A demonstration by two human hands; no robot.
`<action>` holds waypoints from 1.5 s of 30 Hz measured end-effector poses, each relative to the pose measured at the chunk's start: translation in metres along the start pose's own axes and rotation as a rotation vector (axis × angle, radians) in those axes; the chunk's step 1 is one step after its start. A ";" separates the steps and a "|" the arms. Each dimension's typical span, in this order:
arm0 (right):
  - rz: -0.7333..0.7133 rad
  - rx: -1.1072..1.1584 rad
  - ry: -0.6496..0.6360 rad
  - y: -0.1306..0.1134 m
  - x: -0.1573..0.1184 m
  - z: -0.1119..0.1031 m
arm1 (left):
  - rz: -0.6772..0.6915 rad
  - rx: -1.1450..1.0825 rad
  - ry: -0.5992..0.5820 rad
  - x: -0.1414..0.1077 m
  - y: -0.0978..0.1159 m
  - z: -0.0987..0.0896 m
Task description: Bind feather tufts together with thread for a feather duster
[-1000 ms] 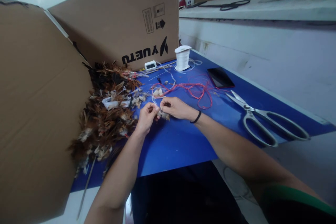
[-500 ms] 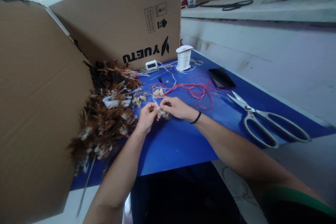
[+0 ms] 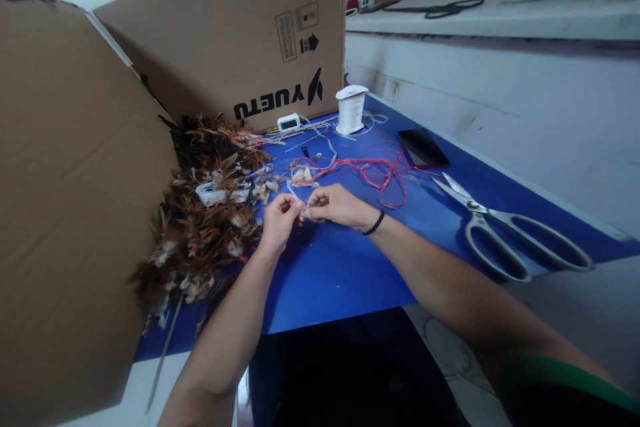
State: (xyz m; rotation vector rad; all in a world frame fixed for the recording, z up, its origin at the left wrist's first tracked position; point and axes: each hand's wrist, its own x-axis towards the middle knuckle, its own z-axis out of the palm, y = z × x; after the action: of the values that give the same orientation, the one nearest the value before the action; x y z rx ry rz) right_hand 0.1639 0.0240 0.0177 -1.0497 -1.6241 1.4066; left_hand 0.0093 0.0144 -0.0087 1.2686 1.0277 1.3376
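My left hand [image 3: 279, 223] and my right hand [image 3: 343, 207] meet fingertip to fingertip over the blue table [image 3: 340, 273]. Both are closed in a pinch. A thin white ribbon [image 3: 292, 189] runs up from the left fingertips. Between the hands shows a small greyish feather tuft [image 3: 303, 213], mostly hidden by the right fingers. Just beyond them lies a pale fluffy feather [image 3: 302, 175] beside a tangle of red string [image 3: 373, 173]. Left of my left hand spreads a big heap of brown feathers [image 3: 200, 233] with pale fluffy ends.
Large scissors [image 3: 493, 223] lie partly open at the right, near a dark phone [image 3: 424, 148]. A white ribbon spool [image 3: 351, 110] and a small white digital timer [image 3: 289, 123] stand at the back. Cardboard panels [image 3: 200, 33] wall the left and back.
The fluffy feather that showed below my right fingers is now mostly out of sight. My fingertips have shifted slightly; the things on the table lie as before.
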 end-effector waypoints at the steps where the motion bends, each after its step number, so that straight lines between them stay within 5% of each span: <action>1: 0.011 0.008 0.010 -0.001 0.000 0.000 | 0.001 -0.006 0.001 0.000 0.000 0.000; 18: -0.005 -0.003 0.064 -0.003 0.001 -0.004 | -0.053 -0.082 -0.034 -0.002 0.007 0.001; 30: -0.242 -0.405 0.205 0.005 0.002 -0.006 | -0.147 -0.140 -0.008 -0.003 0.008 0.000; 39: -0.200 -0.150 0.209 0.014 0.009 0.005 | -0.205 -0.214 0.033 -0.001 0.007 0.000; 45: -0.070 0.182 0.181 0.010 0.008 0.010 | -0.100 -0.145 0.044 -0.002 0.007 0.001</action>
State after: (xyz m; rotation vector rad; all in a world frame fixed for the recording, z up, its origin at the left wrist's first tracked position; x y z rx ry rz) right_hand 0.1524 0.0285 0.0067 -0.9751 -1.3628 1.3444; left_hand 0.0094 0.0112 -0.0016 1.0710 0.9928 1.3432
